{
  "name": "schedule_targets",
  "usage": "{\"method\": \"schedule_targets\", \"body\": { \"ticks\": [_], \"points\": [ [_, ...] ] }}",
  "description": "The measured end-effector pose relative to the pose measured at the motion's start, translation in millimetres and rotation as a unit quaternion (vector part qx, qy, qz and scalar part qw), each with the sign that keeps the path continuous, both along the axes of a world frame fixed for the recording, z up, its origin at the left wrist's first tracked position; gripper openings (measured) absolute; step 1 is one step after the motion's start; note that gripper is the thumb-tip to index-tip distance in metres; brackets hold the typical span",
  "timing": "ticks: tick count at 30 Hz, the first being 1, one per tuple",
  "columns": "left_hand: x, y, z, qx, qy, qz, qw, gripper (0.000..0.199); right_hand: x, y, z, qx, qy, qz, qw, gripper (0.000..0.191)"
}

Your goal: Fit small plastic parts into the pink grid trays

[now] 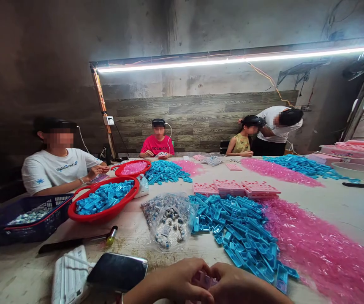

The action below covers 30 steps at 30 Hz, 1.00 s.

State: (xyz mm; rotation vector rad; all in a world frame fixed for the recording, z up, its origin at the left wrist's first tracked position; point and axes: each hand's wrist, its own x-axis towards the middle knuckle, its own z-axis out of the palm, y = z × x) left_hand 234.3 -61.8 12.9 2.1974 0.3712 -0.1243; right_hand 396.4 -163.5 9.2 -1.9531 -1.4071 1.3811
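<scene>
At the bottom middle, my left hand [180, 276] and my right hand [234, 283] meet with their fingers curled around a small pink plastic piece [203, 280]. Only part of that piece shows between the fingers. Right beside my right hand lies a heap of blue plastic trays [242, 232], small and boat-shaped. A spread of clear pink plastic parts [321, 249] adjoins it on the right. Just beyond my hands sits a clear plastic bag [169, 228] of small metallic parts. To the left of my left hand is a black phone [118, 270].
Pink slotted blocks [229, 188] are stacked behind the blue heap. On the left stand a red basin [104, 215] of blue trays, a dark basket [55, 215] and a hammer-like tool [77, 241]. A white power bank [70, 274] lies near the phone. Several people sit or stand across the table.
</scene>
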Motion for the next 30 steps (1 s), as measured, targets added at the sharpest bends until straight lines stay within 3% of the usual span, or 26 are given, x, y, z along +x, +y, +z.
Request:
{"method": "schedule_targets", "body": {
  "ticks": [9, 15, 21, 26, 30],
  "points": [
    [1, 3, -4.3, 0.009, -0.010, -0.010, 1.000, 0.059, 1, 2, -2.4, -0.007, -0.051, -0.004, 0.999, 0.037],
    [4, 10, -10.4, -0.094, 0.020, 0.072, 0.993, 0.066, 1, 1, -9.0, -0.013, 0.013, -0.026, 0.999, 0.031],
    [6, 13, -19.9, -0.246, 0.016, 0.111, 0.963, 0.062, 2, 2, -18.2, -0.004, 0.070, -0.033, 0.997, 0.027],
    [7, 14, -25.5, -0.280, 0.021, 0.115, 0.953, 0.060, 5, 3, -19.9, -0.014, 0.035, -0.034, 0.999, 0.033],
    [8, 14, -26.7, -0.253, 0.015, 0.124, 0.959, 0.057, 5, 3, -17.6, -0.017, 0.047, -0.020, 0.999, 0.035]
  ]
}}
